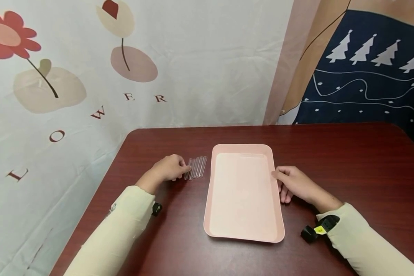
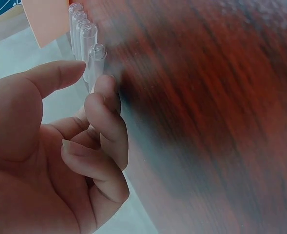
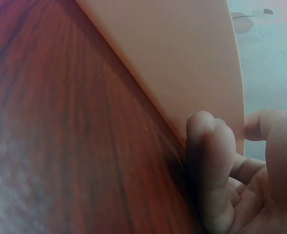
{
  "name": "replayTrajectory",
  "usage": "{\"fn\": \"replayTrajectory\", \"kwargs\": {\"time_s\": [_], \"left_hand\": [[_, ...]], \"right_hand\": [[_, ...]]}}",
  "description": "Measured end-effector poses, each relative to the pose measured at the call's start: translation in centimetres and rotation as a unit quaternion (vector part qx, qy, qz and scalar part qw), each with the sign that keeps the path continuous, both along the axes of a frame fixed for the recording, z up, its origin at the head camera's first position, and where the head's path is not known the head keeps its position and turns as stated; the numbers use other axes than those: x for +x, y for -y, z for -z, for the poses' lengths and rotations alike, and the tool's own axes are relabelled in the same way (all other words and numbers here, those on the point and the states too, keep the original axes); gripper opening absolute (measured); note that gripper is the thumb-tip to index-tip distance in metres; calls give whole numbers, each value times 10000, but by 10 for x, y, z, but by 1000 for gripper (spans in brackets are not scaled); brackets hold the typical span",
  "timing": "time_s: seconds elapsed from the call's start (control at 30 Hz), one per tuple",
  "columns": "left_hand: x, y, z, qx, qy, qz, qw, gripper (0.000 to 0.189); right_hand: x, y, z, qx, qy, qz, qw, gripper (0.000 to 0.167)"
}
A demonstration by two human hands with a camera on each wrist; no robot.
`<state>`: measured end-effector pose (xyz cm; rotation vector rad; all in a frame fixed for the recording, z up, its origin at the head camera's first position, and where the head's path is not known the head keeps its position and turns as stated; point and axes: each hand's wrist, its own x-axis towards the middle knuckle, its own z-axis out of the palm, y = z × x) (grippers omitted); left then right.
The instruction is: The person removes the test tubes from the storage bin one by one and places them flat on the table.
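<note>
Several clear test tubes [image 1: 197,166] lie side by side on the table, just left of a pale pink tray [image 1: 243,195]. At the left end of the row, my left hand [image 1: 170,168] pinches the outermost test tube [image 2: 98,54], with the thumb on one side and the forefinger on the other. The remaining fingers are bent below it. My right hand [image 1: 294,184] holds the tray's right rim, its thumb at the top edge and its fingers along the outer wall [image 3: 197,63].
Dark red wooden table [image 1: 358,172] surrounds the tray. Behind it hangs a pale printed cloth [image 1: 210,76], with a navy cloth [image 1: 358,84] patterned with trees at the right. Each wrist carries a small black camera [image 1: 309,234].
</note>
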<state>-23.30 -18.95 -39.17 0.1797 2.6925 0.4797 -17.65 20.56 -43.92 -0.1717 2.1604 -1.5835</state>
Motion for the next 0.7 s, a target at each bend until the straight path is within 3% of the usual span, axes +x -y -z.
{"fn": "replayTrajectory", "kwargs": {"time_s": [0.27,0.47,0.7], "left_hand": [[4,3,-2,-199,-40,-113,9997,33],[5,4,-7,-545,-281,-319,9976,38],[7,-4,-11,-711,-676,-223,9949,37]], "right_hand": [[1,0,0,16,-16,24,10000,36],[1,0,-1,37,-50,33,10000,36],[1,0,0,-18,-40,3,10000,36]]}}
